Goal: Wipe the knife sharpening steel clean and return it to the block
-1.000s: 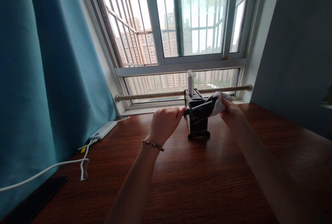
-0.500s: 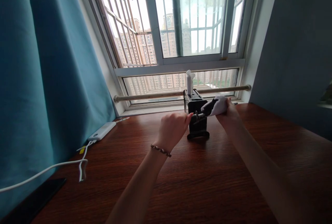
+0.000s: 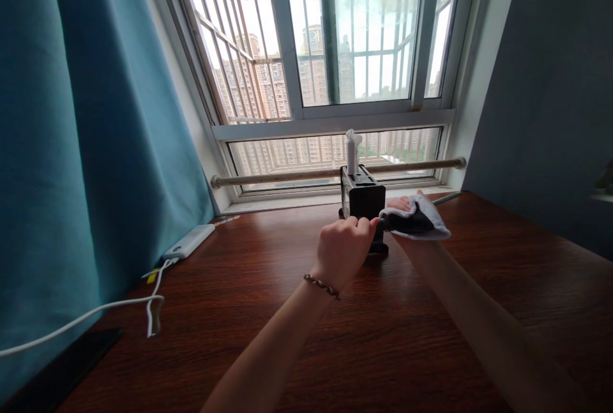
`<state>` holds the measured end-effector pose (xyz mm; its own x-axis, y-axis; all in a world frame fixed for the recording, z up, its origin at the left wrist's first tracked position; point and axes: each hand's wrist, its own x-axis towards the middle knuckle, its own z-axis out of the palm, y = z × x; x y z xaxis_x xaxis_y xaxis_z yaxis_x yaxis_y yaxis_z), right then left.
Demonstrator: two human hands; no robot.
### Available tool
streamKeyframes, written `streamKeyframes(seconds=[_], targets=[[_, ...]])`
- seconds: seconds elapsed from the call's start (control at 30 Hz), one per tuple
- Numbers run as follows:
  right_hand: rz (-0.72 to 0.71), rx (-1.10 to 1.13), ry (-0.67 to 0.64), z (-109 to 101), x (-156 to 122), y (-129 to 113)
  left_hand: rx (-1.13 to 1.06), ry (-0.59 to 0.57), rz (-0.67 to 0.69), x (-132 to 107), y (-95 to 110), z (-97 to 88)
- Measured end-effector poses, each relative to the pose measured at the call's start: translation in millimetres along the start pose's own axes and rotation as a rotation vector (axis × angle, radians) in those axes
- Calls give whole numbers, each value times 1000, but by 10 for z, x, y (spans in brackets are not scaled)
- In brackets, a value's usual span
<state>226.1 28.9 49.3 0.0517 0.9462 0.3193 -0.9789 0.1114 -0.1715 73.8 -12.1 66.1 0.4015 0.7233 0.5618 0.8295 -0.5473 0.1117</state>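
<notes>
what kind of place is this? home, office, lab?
Probably a room in a high-rise flat: a wooden desk set against a barred window looking onto apartment towers, a teal curtain at the side, and a charging power bank on the desk.

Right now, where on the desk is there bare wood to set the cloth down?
Bare wood runs along the near desk between both forearms, and right of the right hand toward the grey wall. It is crowded at the black holder, where the left hand and cloth meet, and by the power bank and white cable.
</notes>
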Motion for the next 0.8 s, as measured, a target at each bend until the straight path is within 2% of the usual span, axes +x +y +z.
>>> streamKeyframes(seconds=[0.07,0.13,0.2,0.27,0.37,0.43,0.53,0.7,0.8], targets=[[50,128,18,-19,2,-26,-74,-22,-36,-3,6,-3],[94,118,2,-35,23,-72,-169,-48,-96,13,-4,27],[105,-10,-55,-38,68,-149,-305,-104,-157,43,-17,113],[103,-204,-141,-22,124,-252,-477,-211,-190,72,-16,246],[50,-479,-254,27,189,-411,-711,-391,-184,85,28,456],[4,-553,-271,50,204,-491,-803,-444,-182,76,67,555],[-10,-533,-247,40,205,-571,-843,-398,-219,63,90,610],[-14,-405,-163,-96,277,-669,-700,-131,-258,49,53,568],[-35,-343,-125,-231,368,-738,-606,-73,-218,30,64,560]])
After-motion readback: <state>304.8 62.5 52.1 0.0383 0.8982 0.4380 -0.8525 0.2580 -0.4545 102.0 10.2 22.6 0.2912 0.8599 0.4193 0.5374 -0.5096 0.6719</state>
